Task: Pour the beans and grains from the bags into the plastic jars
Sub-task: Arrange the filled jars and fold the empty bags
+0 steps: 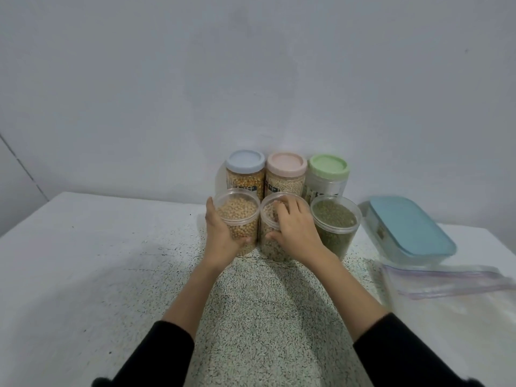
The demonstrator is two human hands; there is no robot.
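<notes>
Left hand (pixel 220 236) gripping soybean jar (pixel 237 219), right hand (pixel 293 227) gripping middle jar (pixel 272 244) (both lidless)

Soft, even, cool light is falling across the scene, neither bright nor dim. The arms are casting faint, diffuse shadows on the table (pixel 83 247), darkest just under the wrists. No glare is showing. The whole picture is looking slightly soft and grainy. The bag (pixel 446 280) at right is smearing with blur. Wide-angle distortion is bending the table's edges.
</notes>
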